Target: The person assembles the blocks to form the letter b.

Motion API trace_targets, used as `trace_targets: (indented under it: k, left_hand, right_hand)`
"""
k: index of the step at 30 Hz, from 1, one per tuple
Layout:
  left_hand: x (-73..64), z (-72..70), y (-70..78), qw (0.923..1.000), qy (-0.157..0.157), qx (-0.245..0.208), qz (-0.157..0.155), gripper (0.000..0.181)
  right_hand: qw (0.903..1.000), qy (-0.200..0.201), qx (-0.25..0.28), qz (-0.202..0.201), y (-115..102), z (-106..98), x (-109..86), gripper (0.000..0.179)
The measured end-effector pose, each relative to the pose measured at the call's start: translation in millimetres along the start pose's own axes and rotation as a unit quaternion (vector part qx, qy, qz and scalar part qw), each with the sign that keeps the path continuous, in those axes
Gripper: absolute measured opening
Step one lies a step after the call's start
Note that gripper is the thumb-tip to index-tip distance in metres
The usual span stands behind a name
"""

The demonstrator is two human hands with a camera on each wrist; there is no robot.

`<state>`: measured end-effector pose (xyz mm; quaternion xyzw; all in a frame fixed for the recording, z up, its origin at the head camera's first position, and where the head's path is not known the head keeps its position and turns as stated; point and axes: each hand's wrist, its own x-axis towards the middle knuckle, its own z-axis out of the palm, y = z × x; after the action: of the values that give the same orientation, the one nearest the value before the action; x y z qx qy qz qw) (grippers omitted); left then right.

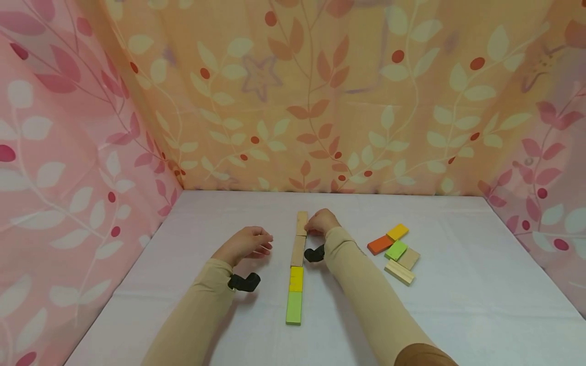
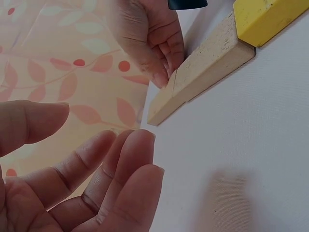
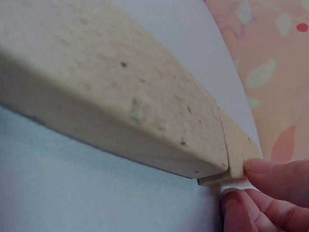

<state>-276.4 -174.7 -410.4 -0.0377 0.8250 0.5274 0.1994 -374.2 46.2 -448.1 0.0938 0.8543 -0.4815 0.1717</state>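
A row of blocks runs away from me on the table: a green block [image 1: 294, 308] nearest, then a yellow block [image 1: 296, 279], a long plain wooden block [image 1: 298, 250] and a plain wooden end block [image 1: 301, 223]. At the right side of that end block is my right hand [image 1: 322, 221]. In the right wrist view a fingertip [image 3: 260, 166] touches the end block [image 3: 237, 152], with other fingers bent below it; no digit shows on the block's opposite side. Left of the row, my left hand [image 1: 247, 244] hovers with relaxed, slightly bent fingers, holding nothing.
To the right lies a loose group: an orange block [image 1: 380, 245], a yellow block [image 1: 398, 232], a small green block [image 1: 396, 249], a plain wooden block [image 1: 409, 259] and a ridged wooden piece [image 1: 400, 272]. Patterned cloth [image 1: 293, 101] walls the white table [image 1: 229, 335] behind and at both sides.
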Motion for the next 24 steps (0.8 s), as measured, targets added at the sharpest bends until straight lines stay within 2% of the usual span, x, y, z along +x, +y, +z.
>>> trace_targets:
  k: [13,20,24]
  left_hand:
    - [0.3,2.3,6.3,1.0,-0.002,0.006,0.007,0.028]
    - [-0.1,2.8,8.6,0.9999,-0.004,0.001,0.011,0.028]
    - [2.1,2.6,9.5,1.0,-0.005,0.002,0.008,0.029]
  right_hand:
    - [0.9997,-0.01,0.011,-0.022,1,-2,-7.4,0.013]
    - [0.997,-0.005,-0.04,-0.066,-3,-15,-19.2,0.013]
    - [0.9961,-0.012,-0.017,-0.085,-9,-24,-25.9,0.015]
